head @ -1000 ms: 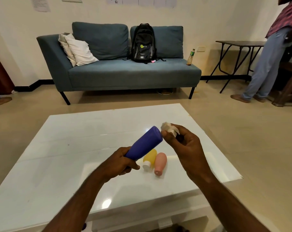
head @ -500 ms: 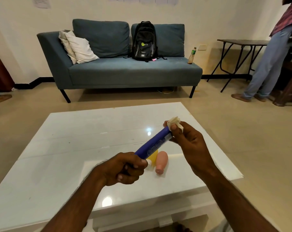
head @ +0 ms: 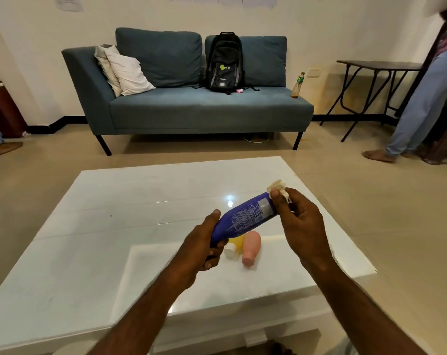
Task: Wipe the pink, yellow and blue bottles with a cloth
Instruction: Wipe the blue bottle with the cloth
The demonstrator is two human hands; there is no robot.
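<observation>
My left hand (head: 200,248) grips the lower end of the blue bottle (head: 244,218), held tilted above the table with its printed label facing me. My right hand (head: 300,225) pinches a small white cloth (head: 277,187) against the bottle's upper end. Below them, the pink bottle (head: 250,247) lies on its side on the white table (head: 94,226), cap toward me. The yellow bottle (head: 234,245) with a white cap lies just left of it, mostly hidden behind the blue bottle.
A blue sofa (head: 191,108) with a black backpack (head: 225,64), pillows and a drink bottle (head: 297,85) stands beyond the table. A dark folding table (head: 376,66) and a standing person (head: 427,93) are at the right. A brown bin (head: 2,108) is at the far left.
The blue bottle has been turned so its label faces me. My left hand's grip shifted on the lower end, and my right hand with the cloth stays at the upper end.
</observation>
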